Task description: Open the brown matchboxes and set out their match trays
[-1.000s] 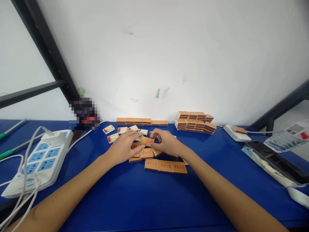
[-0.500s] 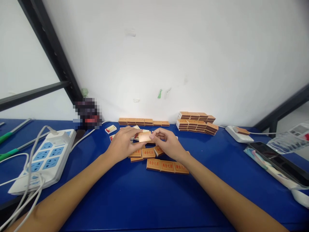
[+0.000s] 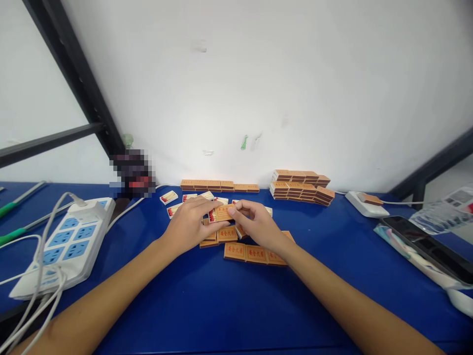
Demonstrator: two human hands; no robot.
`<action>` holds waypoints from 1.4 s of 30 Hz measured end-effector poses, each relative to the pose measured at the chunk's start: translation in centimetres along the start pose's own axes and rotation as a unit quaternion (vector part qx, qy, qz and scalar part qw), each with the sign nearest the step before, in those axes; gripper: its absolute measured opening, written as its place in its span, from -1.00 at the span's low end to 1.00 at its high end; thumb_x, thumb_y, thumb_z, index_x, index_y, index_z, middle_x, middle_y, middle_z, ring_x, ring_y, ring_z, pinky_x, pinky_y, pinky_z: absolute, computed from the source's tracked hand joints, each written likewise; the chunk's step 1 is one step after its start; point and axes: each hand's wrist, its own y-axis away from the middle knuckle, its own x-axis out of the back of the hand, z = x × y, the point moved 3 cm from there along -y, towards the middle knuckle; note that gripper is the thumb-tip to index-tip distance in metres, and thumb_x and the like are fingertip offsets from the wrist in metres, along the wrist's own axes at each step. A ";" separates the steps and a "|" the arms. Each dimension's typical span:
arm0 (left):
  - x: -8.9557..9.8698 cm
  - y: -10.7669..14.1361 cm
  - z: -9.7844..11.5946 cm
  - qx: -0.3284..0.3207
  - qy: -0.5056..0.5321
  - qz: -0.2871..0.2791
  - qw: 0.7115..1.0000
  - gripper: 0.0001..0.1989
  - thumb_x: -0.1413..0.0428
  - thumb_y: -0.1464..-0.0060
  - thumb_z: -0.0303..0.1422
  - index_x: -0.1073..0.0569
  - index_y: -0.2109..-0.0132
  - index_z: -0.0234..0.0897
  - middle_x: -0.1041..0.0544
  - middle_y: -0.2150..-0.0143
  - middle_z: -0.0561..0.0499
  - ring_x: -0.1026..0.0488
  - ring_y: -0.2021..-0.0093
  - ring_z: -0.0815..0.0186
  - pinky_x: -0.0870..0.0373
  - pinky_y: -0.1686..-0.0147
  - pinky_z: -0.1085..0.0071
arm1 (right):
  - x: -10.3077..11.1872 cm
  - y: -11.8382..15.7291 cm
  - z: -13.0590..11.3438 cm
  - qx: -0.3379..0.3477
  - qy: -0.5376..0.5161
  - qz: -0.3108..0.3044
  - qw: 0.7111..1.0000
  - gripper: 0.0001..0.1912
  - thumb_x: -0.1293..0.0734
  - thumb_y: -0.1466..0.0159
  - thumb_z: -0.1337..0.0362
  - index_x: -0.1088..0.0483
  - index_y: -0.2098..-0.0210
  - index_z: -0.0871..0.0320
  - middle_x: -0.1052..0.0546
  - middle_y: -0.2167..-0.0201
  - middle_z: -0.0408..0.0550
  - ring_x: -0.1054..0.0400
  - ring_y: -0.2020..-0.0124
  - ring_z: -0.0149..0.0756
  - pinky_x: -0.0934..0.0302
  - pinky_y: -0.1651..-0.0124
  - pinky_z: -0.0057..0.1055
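Between my two hands is a matchbox (image 3: 223,212), partly slid apart, with red match heads showing at its left end. My left hand (image 3: 189,221) pinches that tray end between thumb and fingers. Thumb and bent fingers of my right hand (image 3: 255,222) grip the printed orange sleeve at its right end. Behind and beside my hands lie several open trays of matches (image 3: 169,197). Orange printed sleeves or boxes (image 3: 226,234) lie just below the held matchbox, and a row of printed matchboxes (image 3: 255,253) lies nearer me, partly behind my right wrist.
Matchboxes stand in a low row (image 3: 209,186) along the wall and in a taller stack (image 3: 301,190) at right. A white power strip (image 3: 70,236) with cables is on the left of the blue table (image 3: 207,305). A phone (image 3: 428,246) lies at right.
The matchbox has turned over: half a second ago its plain pale face showed, now the printed face and the red match heads show. Both hands stay on it in about the same place.
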 end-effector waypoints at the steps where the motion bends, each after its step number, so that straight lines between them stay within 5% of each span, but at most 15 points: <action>1: 0.0 0.0 -0.1 -0.001 -0.006 -0.009 1.000 -0.58 -0.30 -0.21 -0.09 -0.59 -0.06 -0.27 -0.69 0.14 -0.09 -0.62 0.16 0.15 -0.52 0.12 0.22 | 0.1 0.0 0.1 -0.002 -0.002 -0.005 1.000 -0.53 -0.35 -0.37 -0.15 -0.37 0.42 0.11 -0.40 0.45 -0.17 -0.25 0.43 -0.37 -0.19 0.35 -0.41; 6: 0.6 -0.2 -1.6 0.052 -0.045 -0.064 0.996 -0.53 -0.29 -0.18 0.00 -0.62 -0.07 -0.23 -0.70 0.16 -0.09 -0.62 0.17 0.11 -0.48 0.14 0.21 | 2.3 -0.7 1.3 -0.054 0.014 0.010 0.998 -0.49 -0.36 -0.30 -0.24 -0.35 0.40 0.09 -0.42 0.51 -0.18 -0.19 0.56 -0.40 -0.11 0.49 -0.42; 10: 2.3 -0.7 -2.7 0.125 -0.043 -0.118 0.984 -0.56 -0.30 -0.16 0.01 -0.65 -0.01 -0.22 -0.70 0.10 -0.12 -0.63 0.12 0.05 -0.48 0.14 0.21 | 6.0 -3.3 3.2 -0.109 0.151 0.105 0.977 -0.50 -0.24 -0.37 -0.21 -0.33 0.40 0.09 -0.49 0.49 -0.11 -0.27 0.54 -0.35 -0.17 0.44 -0.39; 13: 3.1 -0.8 -1.4 0.131 0.072 -0.249 0.957 -0.67 -0.35 -0.07 -0.08 -0.66 0.09 -0.16 -0.69 0.17 0.01 -0.61 0.24 0.18 -0.43 0.31 0.35 | 8.0 -6.2 4.5 -0.120 0.207 0.137 0.961 -0.52 -0.27 -0.38 -0.14 -0.32 0.44 0.11 -0.55 0.45 -0.03 -0.37 0.44 -0.29 -0.22 0.32 -0.37; 16: 3.5 -0.5 0.9 0.146 0.169 -0.393 0.892 -0.76 -0.37 -0.01 -0.15 -0.64 0.23 -0.18 -0.63 0.34 0.09 -0.53 0.39 0.30 -0.33 0.43 0.43 | 8.3 -8.6 5.9 -0.149 0.257 0.116 0.948 -0.59 -0.37 -0.35 -0.06 -0.36 0.44 0.12 -0.60 0.46 -0.02 -0.45 0.39 -0.27 -0.24 0.29 -0.39; 19: 3.6 -0.5 2.7 0.146 0.156 -0.442 0.871 -0.73 -0.40 0.07 -0.14 -0.61 0.30 -0.20 -0.59 0.35 0.09 -0.47 0.39 0.33 -0.27 0.43 0.41 | 7.9 -9.8 7.0 -0.177 0.314 0.097 0.928 -0.66 -0.40 -0.36 0.02 -0.40 0.39 0.13 -0.63 0.43 -0.04 -0.49 0.36 -0.27 -0.22 0.31 -0.43; 28: 1.0 0.4 4.0 0.121 0.077 -0.430 0.891 -0.72 -0.43 0.10 -0.16 -0.60 0.30 -0.21 -0.57 0.20 0.03 -0.47 0.23 0.25 -0.25 0.34 0.35 | 6.8 -9.2 6.2 -0.167 0.514 0.119 0.833 -0.55 -0.32 -0.42 -0.10 -0.43 0.06 0.20 -0.63 0.12 0.20 -0.52 0.05 0.02 -0.24 0.10 -0.27; 34: 1.4 -0.3 3.2 0.132 0.106 -0.378 0.910 -0.48 -0.44 0.17 0.10 -0.59 0.23 -0.20 -0.55 0.22 0.03 -0.45 0.27 0.25 -0.22 0.37 0.37 | 6.0 -8.9 5.0 -0.147 0.571 0.106 0.800 -0.40 -0.20 -0.45 -0.22 -0.41 0.00 0.24 -0.62 0.09 0.25 -0.52 0.04 0.07 -0.25 0.05 -0.22; 39: 2.8 -2.5 -3.3 0.203 -0.019 -0.200 0.958 -0.50 -0.17 -0.21 0.14 -0.57 0.08 -0.21 -0.61 0.17 -0.05 -0.51 0.22 0.21 -0.36 0.23 0.32 | 5.9 -8.9 4.9 -0.130 0.586 0.087 0.795 -0.35 -0.19 -0.42 -0.29 -0.41 0.02 0.22 -0.61 0.07 0.22 -0.53 0.06 0.04 -0.26 0.09 -0.23; 42: 2.9 -3.7 -8.6 0.271 -0.263 -0.202 0.904 -0.47 -0.14 -0.25 0.05 -0.49 -0.14 -0.27 -0.62 -0.04 -0.16 -0.51 -0.07 0.02 -0.39 0.04 0.23 | 5.6 -8.9 5.0 -0.116 0.591 0.081 0.794 -0.34 -0.24 -0.39 -0.29 -0.38 -0.01 0.22 -0.58 0.02 0.23 -0.53 0.05 0.03 -0.27 0.10 -0.25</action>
